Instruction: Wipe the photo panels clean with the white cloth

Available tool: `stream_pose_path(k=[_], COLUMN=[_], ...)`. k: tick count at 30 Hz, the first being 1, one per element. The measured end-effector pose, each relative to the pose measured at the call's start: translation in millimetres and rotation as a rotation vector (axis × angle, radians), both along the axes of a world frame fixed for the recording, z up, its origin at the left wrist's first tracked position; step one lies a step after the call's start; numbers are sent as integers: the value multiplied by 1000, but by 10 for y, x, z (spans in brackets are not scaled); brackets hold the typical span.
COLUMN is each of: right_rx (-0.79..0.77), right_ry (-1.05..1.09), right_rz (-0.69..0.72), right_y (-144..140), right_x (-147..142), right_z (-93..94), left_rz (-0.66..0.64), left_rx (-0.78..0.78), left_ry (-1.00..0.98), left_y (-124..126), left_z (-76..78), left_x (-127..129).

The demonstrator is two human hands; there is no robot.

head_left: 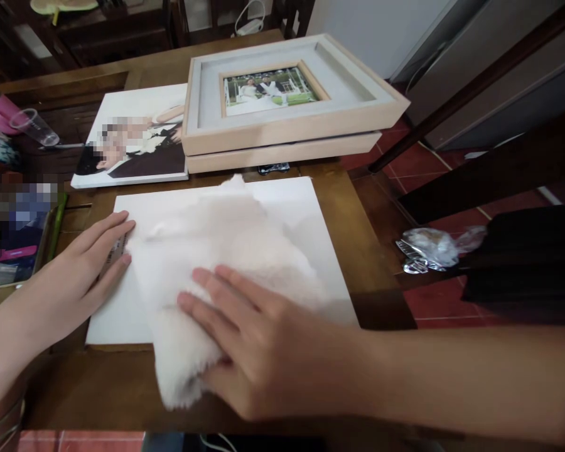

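Observation:
A white rectangular panel (pixel 329 251) lies flat on the wooden table, with a fluffy white cloth (pixel 179 351) spread over much of it. My right hand (pixel 268 345) presses on the cloth from above, and the cloth's near end is bunched under its fingers and hangs past the panel's near edge. The thumb is partly hidden by the cloth. At the panel's left edge rests my left hand (pixel 89 263), fingers stretched out and a little apart, next to a small printed label (pixel 117 250). The cloth's far side is slightly blurred.
Behind the panel, pale wooden picture frames (pixel 282 135) are stacked, the upper one holding a photo. A photo print (pixel 141 144) lies left of them. A clear plastic cup (pixel 35 127) and pink tumbler (pixel 2 110) stand at far left. Crumpled plastic (pixel 428 246) is at right.

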State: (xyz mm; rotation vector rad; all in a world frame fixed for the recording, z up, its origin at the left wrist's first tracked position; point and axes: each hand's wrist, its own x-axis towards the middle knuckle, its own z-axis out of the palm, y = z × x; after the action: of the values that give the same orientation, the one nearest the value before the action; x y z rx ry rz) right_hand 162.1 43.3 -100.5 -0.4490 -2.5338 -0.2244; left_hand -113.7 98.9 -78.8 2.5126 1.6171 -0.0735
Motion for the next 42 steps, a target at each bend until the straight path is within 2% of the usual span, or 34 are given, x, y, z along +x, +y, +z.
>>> stream_pose_path(k=[3, 6, 14, 17, 22, 27, 31, 37, 39, 42], right_rx=[22, 2, 13, 40, 54, 25, 37, 100, 93, 49], right_ry=[-10, -9, 8, 6, 9, -13, 28, 77, 55, 53], right_rz=[49, 68, -6, -27, -71, 17, 78, 39, 24, -2], right_y=[-125, -89, 415, 496, 313, 93, 195, 531, 501, 280], right_x=[23, 43, 102, 102, 61, 72, 112, 147, 132, 94], right_z=[31, 38, -50, -67, -72, -48, -68, -129, -122, -104], left_rz=[-19, -17, 11, 10, 4, -8, -13, 7, 18, 8], left_rx=[2, 2, -1, 0, 1, 3, 5, -4, -10, -3], left_ry=[-2, 1, 7, 9, 1, 0, -3, 10, 6, -2], left_y=[10, 13, 0, 4, 14, 20, 20, 17, 11, 6], left_z=[-1, 7, -1, -6, -11, -30, -25, -1, 1, -4], left_x=[-4, 5, 5, 8, 13, 4, 1, 12, 13, 8])
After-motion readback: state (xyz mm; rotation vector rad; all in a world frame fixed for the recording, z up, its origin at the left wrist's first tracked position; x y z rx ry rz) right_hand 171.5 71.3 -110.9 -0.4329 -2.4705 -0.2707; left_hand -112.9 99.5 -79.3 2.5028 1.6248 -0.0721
